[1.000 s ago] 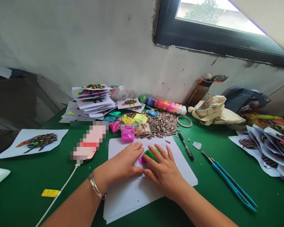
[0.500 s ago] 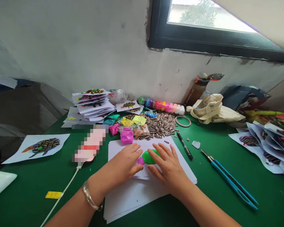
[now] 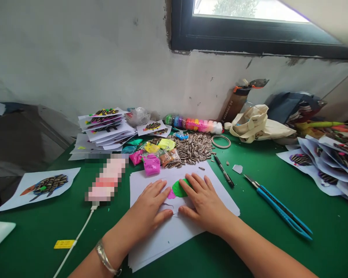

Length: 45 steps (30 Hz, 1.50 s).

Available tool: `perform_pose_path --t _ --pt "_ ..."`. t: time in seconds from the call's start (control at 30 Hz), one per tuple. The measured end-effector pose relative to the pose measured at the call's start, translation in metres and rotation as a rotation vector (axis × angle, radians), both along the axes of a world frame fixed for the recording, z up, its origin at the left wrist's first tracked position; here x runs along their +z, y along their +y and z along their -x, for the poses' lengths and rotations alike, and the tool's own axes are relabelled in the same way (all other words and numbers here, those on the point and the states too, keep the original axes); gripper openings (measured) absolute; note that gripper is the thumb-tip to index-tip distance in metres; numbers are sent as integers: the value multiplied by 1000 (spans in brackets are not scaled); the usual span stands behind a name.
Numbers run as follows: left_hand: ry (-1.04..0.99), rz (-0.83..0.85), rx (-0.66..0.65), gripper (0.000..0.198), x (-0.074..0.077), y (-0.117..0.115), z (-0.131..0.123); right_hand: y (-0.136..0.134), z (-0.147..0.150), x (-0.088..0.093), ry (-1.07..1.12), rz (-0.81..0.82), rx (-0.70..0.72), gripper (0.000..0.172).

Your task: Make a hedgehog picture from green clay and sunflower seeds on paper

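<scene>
**Green modelling clay (image 3: 179, 189) pressed flatter and broader since the earlier frame**

Item: green modelling clay, on a sheet atop a stack of white paper (image 3: 162, 249). Long axis runs roughly left to right, rising slightly at the right end. Pink clay (image 3: 171, 195) touches its left end.

Left hand (image 3: 149, 202): open, fingers spread, flat on the paper just beside the clay; grasping nothing. Silver bangle (image 3: 106, 258) at the wrist.

Right hand (image 3: 204, 202): open, fingertips pressing on the clay's right end; not gripping.

Also on the green desk (image 3: 321, 243):
- sunflower seeds (image 3: 191, 148), loose in a pile beyond the paper
- magenta clay packet (image 3: 151, 165), beside the seeds
- black pen (image 3: 224, 172)
- blue-handled craft knife (image 3: 281, 210)
- seed-and-clay picture on paper (image 3: 43, 187)
- pixelated object (image 3: 107, 179) with white cable (image 3: 78, 231)
- yellow label (image 3: 64, 244), writing too small to read
- bottle (image 3: 230, 106), vertical lettering apparently reading "BE YOUNGER"
</scene>
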<state>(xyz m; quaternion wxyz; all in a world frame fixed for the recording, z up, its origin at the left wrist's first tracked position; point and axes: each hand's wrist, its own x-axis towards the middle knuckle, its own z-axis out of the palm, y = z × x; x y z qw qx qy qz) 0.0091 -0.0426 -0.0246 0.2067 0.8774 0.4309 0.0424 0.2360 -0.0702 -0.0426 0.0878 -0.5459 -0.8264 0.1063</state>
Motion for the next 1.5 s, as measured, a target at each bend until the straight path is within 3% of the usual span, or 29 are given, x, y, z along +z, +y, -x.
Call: perform_pose_path --t 0.4,0.67,0.93,1.5 --pt "14 16 6 55 2 1 -3 0 0 -2 -1 15 -3 67" --pt "-7 -110 -43 58 -7 -4 2 1 1 1 -6 72 -12 71" --pt "68 -132 -64 69 -6 -8 -2 1 1 4 -4 92 -9 70" --pt "35 -197 -74 64 -11 -11 1 2 1 4 7 97 -13 70"
